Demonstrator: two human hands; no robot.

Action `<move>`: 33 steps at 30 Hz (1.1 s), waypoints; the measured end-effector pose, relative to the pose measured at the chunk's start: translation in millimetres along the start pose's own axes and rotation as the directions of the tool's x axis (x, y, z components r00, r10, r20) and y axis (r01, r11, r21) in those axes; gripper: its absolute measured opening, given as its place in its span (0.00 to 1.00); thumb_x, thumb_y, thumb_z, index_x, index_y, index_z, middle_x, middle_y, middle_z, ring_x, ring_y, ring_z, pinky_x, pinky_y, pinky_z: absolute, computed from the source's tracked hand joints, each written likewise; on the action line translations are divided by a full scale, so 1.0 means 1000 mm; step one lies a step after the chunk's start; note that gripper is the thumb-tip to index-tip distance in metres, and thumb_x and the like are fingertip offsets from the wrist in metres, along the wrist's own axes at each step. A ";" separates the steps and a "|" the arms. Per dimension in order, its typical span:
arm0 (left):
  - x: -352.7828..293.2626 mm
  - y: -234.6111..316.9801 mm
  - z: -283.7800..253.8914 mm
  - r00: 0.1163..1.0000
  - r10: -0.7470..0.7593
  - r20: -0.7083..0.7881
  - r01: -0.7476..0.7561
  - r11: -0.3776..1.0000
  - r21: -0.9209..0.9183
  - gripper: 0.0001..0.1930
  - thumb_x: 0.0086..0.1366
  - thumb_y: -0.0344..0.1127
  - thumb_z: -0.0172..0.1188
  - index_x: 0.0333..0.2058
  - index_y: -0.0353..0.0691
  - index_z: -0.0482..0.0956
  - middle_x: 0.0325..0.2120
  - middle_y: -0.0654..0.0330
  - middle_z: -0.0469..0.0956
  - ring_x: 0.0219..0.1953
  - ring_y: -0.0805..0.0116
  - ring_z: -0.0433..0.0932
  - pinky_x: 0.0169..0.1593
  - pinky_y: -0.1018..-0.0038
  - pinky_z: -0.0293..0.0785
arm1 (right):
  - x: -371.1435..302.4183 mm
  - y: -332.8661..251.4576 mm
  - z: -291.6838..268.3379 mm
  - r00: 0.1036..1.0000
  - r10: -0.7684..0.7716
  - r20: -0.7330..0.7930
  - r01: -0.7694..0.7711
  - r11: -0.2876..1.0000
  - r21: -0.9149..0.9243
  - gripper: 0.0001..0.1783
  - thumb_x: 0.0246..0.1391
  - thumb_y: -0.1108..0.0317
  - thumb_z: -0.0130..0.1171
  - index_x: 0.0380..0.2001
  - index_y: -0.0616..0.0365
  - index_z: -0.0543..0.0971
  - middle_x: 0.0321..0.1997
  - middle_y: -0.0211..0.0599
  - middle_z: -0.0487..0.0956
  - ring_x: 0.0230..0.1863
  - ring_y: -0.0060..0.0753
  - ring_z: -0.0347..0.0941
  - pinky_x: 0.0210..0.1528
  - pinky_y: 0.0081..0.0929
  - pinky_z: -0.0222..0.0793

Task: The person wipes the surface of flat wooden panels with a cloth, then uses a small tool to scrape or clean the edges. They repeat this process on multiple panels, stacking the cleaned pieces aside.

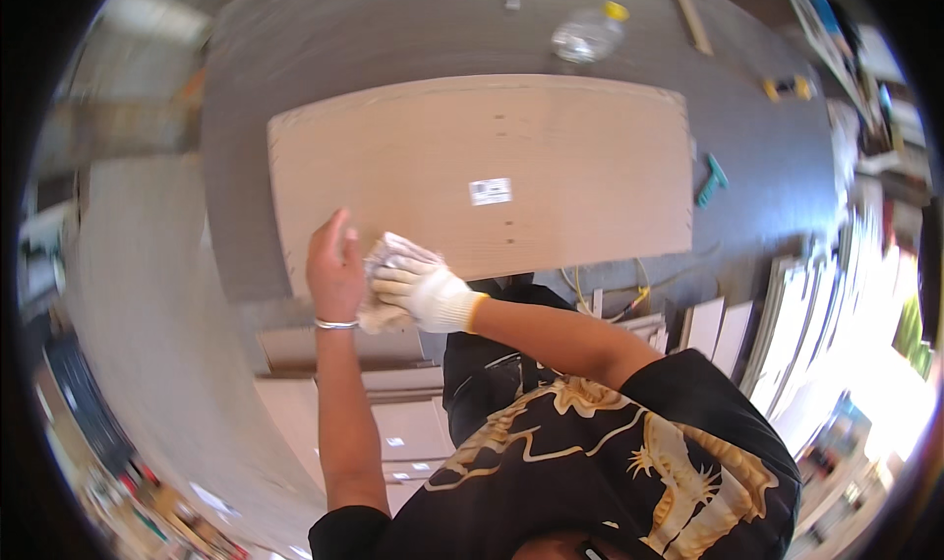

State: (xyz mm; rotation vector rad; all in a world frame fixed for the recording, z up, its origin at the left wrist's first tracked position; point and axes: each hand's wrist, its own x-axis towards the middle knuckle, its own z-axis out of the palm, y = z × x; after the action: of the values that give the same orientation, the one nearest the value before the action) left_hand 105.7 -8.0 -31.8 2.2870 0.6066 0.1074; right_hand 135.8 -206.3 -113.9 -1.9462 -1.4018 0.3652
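A large tan wooden panel [393, 167] lies flat on the dark worktable, with a small white label [491, 191] near its middle. My right hand [433, 294] wears a white knit glove with a yellow cuff edge. Its fingers are closed on a crumpled pale cloth [398, 250] at the panel's near left corner. Bare, with a silver bracelet at the wrist, my left hand [336, 265] is just left of the cloth. Its thumb stands apart from the other fingers, and nothing shows in it.
On the dark worktable [393, 39] beyond the panel are a clear bottle with a yellow cap [590, 34] and a wood strip [691, 17]. To the right lie a green tool [711, 180] and a yellow-and-black tool [789, 89]. Boards [398, 427] stand below the near edge.
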 end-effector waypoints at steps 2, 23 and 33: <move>0.020 -0.001 0.021 0.985 0.167 0.042 -0.172 0.959 0.224 0.25 0.73 0.33 0.60 0.67 0.34 0.75 0.66 0.43 0.77 0.71 0.46 0.72 0.74 0.55 0.66 | -0.085 0.030 -0.051 1.000 0.022 0.017 -0.020 0.996 -0.084 0.36 0.45 0.58 0.70 0.62 0.47 0.80 0.70 0.41 0.75 0.78 0.45 0.64 0.82 0.51 0.54; -0.039 0.026 0.172 0.755 0.310 0.578 -0.588 0.711 0.386 0.54 0.72 0.60 0.59 0.81 0.33 0.41 0.83 0.38 0.32 0.83 0.33 0.29 0.82 0.41 0.27 | -0.333 0.117 -0.199 0.128 0.577 -0.806 -0.956 0.289 0.055 0.24 0.58 0.72 0.55 0.57 0.51 0.85 0.67 0.53 0.76 0.72 0.62 0.66 0.79 0.61 0.52; -0.044 0.047 0.174 0.727 0.290 0.623 -0.621 0.665 0.415 0.65 0.59 0.62 0.74 0.80 0.35 0.43 0.81 0.33 0.33 0.83 0.31 0.29 0.80 0.35 0.25 | -0.192 0.280 -0.317 0.236 0.696 -0.678 -0.966 0.243 -0.088 0.33 0.69 0.52 0.50 0.77 0.35 0.70 0.79 0.41 0.69 0.78 0.58 0.60 0.81 0.59 0.45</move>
State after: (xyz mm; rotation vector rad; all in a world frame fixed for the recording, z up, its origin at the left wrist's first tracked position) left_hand 129.3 -170.1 -118.8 2.8796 -0.3290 -0.5161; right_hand 450.7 -547.3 -109.6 -2.8698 0.2145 -0.1047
